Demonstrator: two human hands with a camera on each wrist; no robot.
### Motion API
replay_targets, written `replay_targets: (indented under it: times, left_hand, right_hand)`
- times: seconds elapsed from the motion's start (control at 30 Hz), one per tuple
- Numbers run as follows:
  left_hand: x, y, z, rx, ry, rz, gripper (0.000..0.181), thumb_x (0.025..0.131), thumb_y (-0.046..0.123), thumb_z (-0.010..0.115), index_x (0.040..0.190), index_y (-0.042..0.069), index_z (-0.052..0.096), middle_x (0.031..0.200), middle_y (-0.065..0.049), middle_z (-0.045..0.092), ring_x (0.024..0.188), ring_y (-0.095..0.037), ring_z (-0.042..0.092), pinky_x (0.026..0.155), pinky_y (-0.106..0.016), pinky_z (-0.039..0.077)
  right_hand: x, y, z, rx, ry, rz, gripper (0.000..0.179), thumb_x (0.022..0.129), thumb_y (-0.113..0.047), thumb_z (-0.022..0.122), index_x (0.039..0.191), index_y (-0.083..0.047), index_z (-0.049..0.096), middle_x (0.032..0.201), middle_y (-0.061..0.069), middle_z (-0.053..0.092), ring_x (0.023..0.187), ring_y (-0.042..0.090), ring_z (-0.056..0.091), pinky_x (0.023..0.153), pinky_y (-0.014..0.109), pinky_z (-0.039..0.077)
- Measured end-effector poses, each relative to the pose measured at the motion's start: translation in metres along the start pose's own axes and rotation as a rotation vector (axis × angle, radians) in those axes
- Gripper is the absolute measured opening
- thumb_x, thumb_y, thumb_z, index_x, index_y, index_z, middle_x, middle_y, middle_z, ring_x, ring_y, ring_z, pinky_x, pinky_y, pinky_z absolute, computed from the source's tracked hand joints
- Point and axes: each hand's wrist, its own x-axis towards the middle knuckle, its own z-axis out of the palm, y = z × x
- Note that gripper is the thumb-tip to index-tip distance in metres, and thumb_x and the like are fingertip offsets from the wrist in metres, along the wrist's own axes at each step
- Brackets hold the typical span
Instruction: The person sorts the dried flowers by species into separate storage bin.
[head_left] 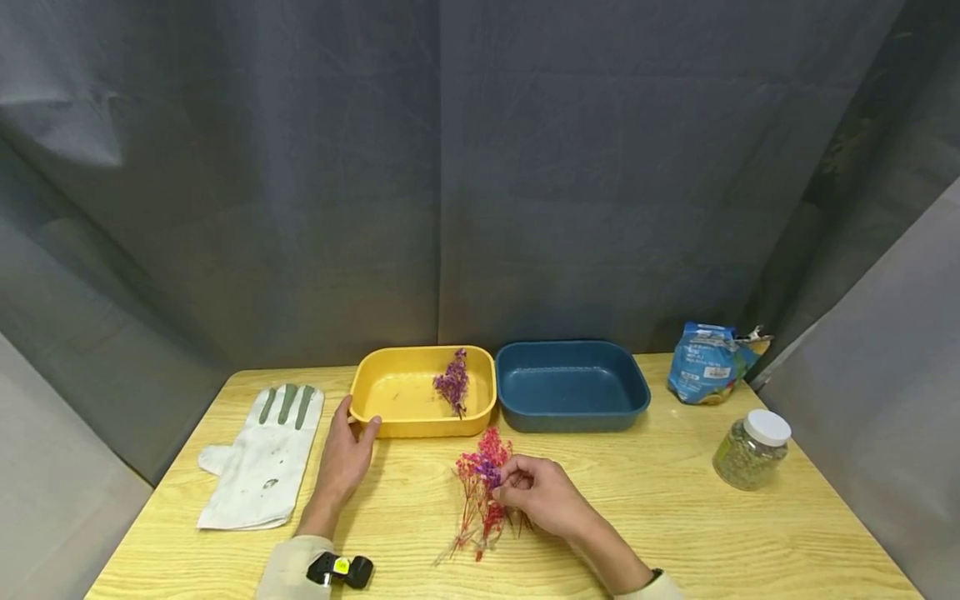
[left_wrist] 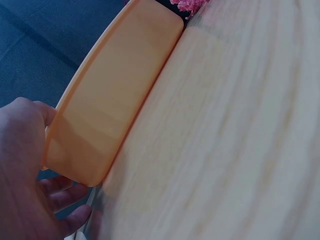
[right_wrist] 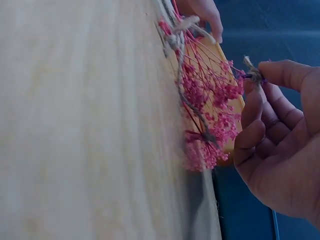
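Note:
My left hand (head_left: 349,460) holds the front left corner of a yellow tray (head_left: 427,428), thumb at the rim and fingers around the outer side, as the left wrist view shows of the tray wall (left_wrist: 112,85). Inside it lies a sprig of purple dried flowers (head_left: 453,380). With thumb and fingertips my right hand (head_left: 549,498) pinches the twine-tied stems (right_wrist: 256,75) of a small purple dried flower bunch (head_left: 489,473). That bunch is over pink dried flower bunches (head_left: 492,444) on the table, whose stems point toward me and are tied with twine (right_wrist: 175,42).
A dark blue tray (head_left: 573,421) stands right of the yellow one. At the left lies a white glove (head_left: 258,475) with green fingers. A blue bag (head_left: 703,367) and a white-lidded jar (head_left: 750,454) stand at the right. Grey cloth (head_left: 480,183) hangs behind the table.

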Motion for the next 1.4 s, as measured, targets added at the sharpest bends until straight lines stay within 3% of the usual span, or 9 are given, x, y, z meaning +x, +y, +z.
replay_targets:
  times: [0.3,0.67,0.9,1.1,1.4]
  left_hand:
    - [0.0,0.001,-0.001,-0.025,0.002,0.006,0.076,0.098,0.045,0.051,0.154,0.01,0.015,0.147,-0.019,0.039,0.128,-0.034,0.051,0.108,-0.051,0.037]
    - [0.0,0.001,-0.001,-0.016,0.004,0.002,0.077,0.098,0.048,0.05,0.154,0.01,0.014,0.146,-0.018,0.042,0.127,-0.033,0.052,0.107,-0.05,0.038]
    - [-0.001,0.0,0.001,-0.016,0.009,-0.001,0.075,0.098,0.043,0.051,0.154,0.011,0.014,0.145,-0.019,0.042,0.125,-0.032,0.053,0.104,-0.05,0.04]
    - [-0.001,0.001,0.001,-0.008,0.015,0.001,0.075,0.098,0.044,0.051,0.154,0.01,0.016,0.146,-0.019,0.041,0.126,-0.033,0.052,0.105,-0.05,0.04]
    - [-0.001,0.002,0.001,-0.003,0.015,-0.001,0.078,0.097,0.051,0.049,0.154,0.011,0.015,0.147,-0.019,0.04,0.127,-0.033,0.051,0.105,-0.05,0.039]
  right_hand:
    - [0.018,-0.006,-0.008,0.038,0.089,-0.024,0.033,0.085,-0.014,0.07,0.115,-0.008,0.059,0.086,0.007,0.064,0.066,0.013,0.056,0.058,0.023,0.045]
    - [0.052,-0.014,-0.017,-0.055,0.181,-0.039,0.021,0.088,-0.017,0.067,0.108,-0.016,0.063,0.084,0.001,0.064,0.065,0.014,0.053,0.064,0.029,0.045]
    - [0.074,-0.023,-0.015,-0.173,0.23,-0.054,0.017,0.088,-0.022,0.067,0.105,-0.018,0.064,0.077,-0.004,0.066,0.055,0.013,0.052,0.063,0.029,0.045]
    - [0.09,-0.033,-0.01,-0.247,0.251,-0.026,0.022,0.088,-0.028,0.068,0.108,-0.02,0.064,0.082,-0.005,0.069,0.061,0.012,0.055,0.06,0.029,0.045]
    - [0.114,-0.051,-0.008,-0.33,0.282,0.005,0.026,0.089,-0.03,0.069,0.11,-0.015,0.064,0.09,0.002,0.068,0.068,0.014,0.058,0.058,0.028,0.045]
